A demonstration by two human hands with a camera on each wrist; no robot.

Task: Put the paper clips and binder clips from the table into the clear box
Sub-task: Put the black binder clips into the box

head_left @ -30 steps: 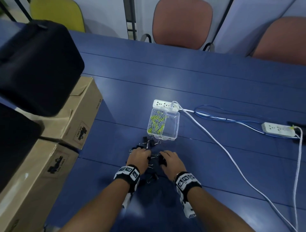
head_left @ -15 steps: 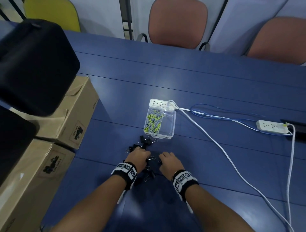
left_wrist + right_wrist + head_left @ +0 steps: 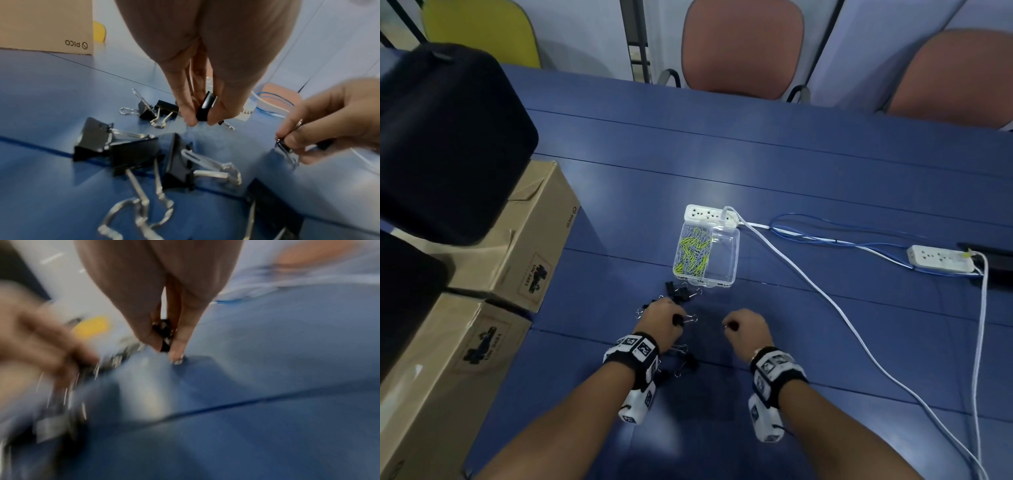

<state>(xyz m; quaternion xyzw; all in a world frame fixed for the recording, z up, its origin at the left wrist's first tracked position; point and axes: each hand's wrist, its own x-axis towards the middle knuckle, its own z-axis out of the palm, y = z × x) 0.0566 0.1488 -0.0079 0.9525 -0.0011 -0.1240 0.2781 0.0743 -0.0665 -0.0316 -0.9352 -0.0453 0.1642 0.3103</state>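
Note:
The clear box [image 3: 719,255] lies open on the blue table with yellow and grey paper clips [image 3: 691,251] in its left half. Several black binder clips [image 3: 679,294] lie scattered just in front of it, and more [image 3: 131,152] sit under my left wrist. My left hand [image 3: 664,322] pinches a black binder clip [image 3: 205,107] between thumb and fingers above the pile. My right hand [image 3: 748,329], a little to the right, pinches another black binder clip [image 3: 165,335] just above the table. The right wrist view is blurred.
Two cardboard boxes [image 3: 517,246] with a black case [image 3: 438,144] on top stand at the left. A white power strip [image 3: 709,216] touches the box's far end; its white cable [image 3: 825,298] runs right. A second power strip [image 3: 941,262] lies at the far right. Chairs stand behind the table.
Both hands have come up off the clip pile, each with a binder clip pinched. The right hand has moved away to the right of the left hand.

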